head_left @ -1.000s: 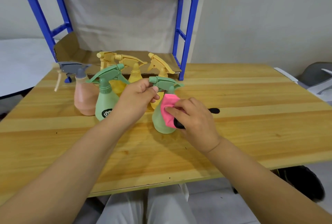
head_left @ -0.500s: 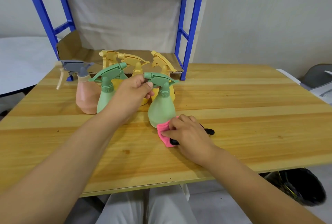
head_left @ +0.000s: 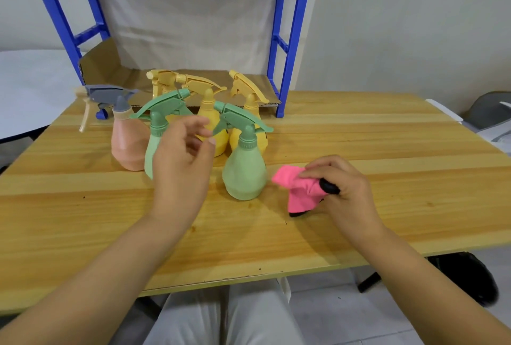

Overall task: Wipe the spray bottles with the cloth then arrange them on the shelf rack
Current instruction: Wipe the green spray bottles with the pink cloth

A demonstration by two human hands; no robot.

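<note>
A wooden desk (head_left: 359,206) is set against a pale wall, with a blue shelf rack (head_left: 287,49) at its far edge. Six spray bottles (head_left: 125,148) are crowded in front of the rack, the near green bottle (head_left: 244,173) foremost. The left hand (head_left: 179,162) is held open just beside its trigger, gripping nothing. The pink cloth (head_left: 300,192) is bunched in the right hand (head_left: 345,190). A neighbouring bottle could be toppled by a careless reach, since the triggers overlap. The contents cannot be told; the bottle walls appear opaque.

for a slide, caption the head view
Left hand hovers beside the nearest green plastic spray bottle on a wooden table; right hand grips a pink cloth.
</note>
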